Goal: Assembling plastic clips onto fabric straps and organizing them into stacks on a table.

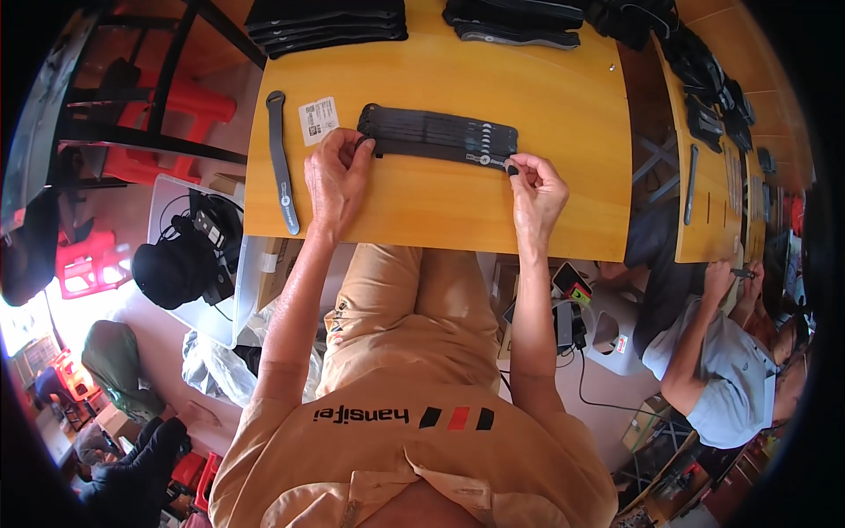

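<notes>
Holding a row of dark straps [437, 137] at both ends, the person sits at a yellow table [563, 202]. The left hand [336, 176] pinches the left end of the row, with its fingers curled on a strap tip. The right hand [537, 189] pinches the right end, thumb and first finger closed on a small black tip. The straps lie flat, side by side, touching each other, near the middle of the table.

At nine o'clock from the left hand, one lone strap [282, 163] lies long and thin by the table's left edge. A small white label [318, 120] lies between that strap and the row, just beside the left hand.

At twelve o'clock, by the far edge, there is a pile of dark flat things [326, 25], and one more dark pile [515, 22] sits at one o'clock.

At three o'clock stands a second yellow table [704, 202] with more dark things on it. Another person in a light blue shirt [731, 378] sits there, at four o'clock.

At eight o'clock, low down, a black cap [172, 268] rests in a white box [163, 198].
</notes>
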### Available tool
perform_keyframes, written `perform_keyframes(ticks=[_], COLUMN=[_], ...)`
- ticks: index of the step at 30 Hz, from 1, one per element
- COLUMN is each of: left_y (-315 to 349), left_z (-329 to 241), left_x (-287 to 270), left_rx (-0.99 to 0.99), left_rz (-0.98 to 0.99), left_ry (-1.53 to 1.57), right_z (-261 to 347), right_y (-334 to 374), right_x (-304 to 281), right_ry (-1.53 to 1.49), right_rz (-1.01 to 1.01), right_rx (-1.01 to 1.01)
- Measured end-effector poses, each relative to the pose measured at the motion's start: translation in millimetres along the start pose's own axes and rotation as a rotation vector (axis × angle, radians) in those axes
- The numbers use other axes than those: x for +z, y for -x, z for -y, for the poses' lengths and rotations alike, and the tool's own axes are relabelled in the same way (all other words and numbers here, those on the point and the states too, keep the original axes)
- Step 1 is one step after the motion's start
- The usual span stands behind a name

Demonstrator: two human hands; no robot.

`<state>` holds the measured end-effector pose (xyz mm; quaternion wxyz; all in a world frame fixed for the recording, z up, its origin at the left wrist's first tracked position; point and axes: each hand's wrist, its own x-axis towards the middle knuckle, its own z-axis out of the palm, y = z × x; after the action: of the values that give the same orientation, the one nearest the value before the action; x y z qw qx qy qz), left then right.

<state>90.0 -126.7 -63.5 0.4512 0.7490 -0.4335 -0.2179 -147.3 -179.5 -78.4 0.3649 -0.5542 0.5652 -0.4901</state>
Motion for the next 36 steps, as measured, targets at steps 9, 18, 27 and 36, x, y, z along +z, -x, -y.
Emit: perform_keyframes(ticks=[9,18,27,36], left_y=[-0.5,-1.4,-2.8,-4.6], left_z=[-0.8,0.1,0.8,-0.9], left_x=[0.4,3.2,3.8,2.6], left_rx=[-0.021,-0.031,-0.047,-0.069], left_rz=[-0.01,-0.012,-0.019,0.001], left_ry=[-0.012,-0.022,-0.066,-0.086], right_z=[-2.0,-0.9,-2.9,-3.2], right_y=[0.7,0.2,-0.5,0.8], right_x=[0.6,2.1,2.4,2.3], right_ry=[0.011,0.019,0.059,0.044], right_rz=[-0.005,-0.021,-0.022,-0.022], right_rx=[-0.003,0.014,-0.008,-0.028])
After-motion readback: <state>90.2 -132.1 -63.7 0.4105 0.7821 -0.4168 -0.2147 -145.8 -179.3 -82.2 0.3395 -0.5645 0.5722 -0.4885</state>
